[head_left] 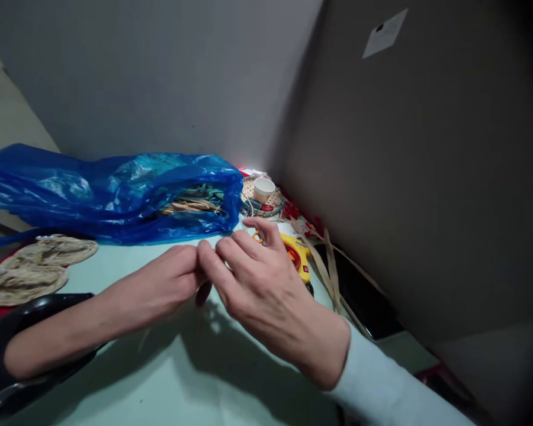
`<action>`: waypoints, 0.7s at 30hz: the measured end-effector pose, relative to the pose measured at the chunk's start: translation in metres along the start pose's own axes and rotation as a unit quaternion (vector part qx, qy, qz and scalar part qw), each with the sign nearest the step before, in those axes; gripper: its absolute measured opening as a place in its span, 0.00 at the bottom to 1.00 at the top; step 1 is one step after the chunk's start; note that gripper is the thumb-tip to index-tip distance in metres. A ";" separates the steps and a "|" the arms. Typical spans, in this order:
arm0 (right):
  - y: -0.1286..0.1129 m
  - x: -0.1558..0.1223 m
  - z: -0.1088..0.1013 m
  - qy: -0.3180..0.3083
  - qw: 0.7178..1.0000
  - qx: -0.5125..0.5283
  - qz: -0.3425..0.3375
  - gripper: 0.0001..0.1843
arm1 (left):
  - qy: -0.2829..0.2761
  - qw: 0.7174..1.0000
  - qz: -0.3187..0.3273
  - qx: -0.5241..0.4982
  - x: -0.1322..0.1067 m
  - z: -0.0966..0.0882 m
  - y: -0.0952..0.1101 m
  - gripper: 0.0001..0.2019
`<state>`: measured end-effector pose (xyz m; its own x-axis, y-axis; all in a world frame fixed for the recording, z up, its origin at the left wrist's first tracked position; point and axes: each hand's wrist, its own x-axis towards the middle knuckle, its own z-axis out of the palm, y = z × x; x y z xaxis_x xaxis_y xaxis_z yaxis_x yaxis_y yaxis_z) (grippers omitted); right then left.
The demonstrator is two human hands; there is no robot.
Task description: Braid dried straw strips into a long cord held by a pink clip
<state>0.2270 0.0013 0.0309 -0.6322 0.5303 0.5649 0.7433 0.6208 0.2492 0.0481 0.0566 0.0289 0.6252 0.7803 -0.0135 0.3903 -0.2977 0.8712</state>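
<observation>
My left hand (169, 281) and my right hand (260, 284) meet above the pale green table, fingertips touching. Both have their fingers closed in a pinch, and whatever lies between them is hidden by the knuckles. The right little finger sticks out from the others. A faint thin strand (144, 339) shows below my left wrist, too blurred to name. Just behind my right hand is a yellow tool (298, 257) with red and orange parts, partly covered by the hand.
A blue plastic bag (93, 195) lies along the back, its mouth showing dried plant strips (193, 205). Beside it a white cup (264, 189) stands on a woven basket (249, 188). Woven soles (26, 284) lie at left. Flat pale strips (332, 269) stretch along the right wall.
</observation>
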 end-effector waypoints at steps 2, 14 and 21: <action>0.001 0.000 0.003 -0.021 1.000 0.005 0.008 0.18 | -0.018 0.999 0.011 0.028 -0.005 -0.006 -0.001 0.13; -0.004 -0.009 0.021 -0.198 0.873 0.389 0.218 0.08 | -0.025 0.991 0.030 0.126 -0.011 -0.005 -0.015 0.18; 0.017 -0.009 0.056 -0.120 0.643 0.614 0.442 0.15 | 0.055 0.967 -0.107 0.223 0.005 -0.004 -0.040 0.18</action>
<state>0.2334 0.0397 -0.0144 -0.2063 0.9718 -0.1145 0.1960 -0.0736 -0.9778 0.0330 0.0750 -0.0045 0.4314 0.8970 -0.0966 0.7707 -0.3108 0.5563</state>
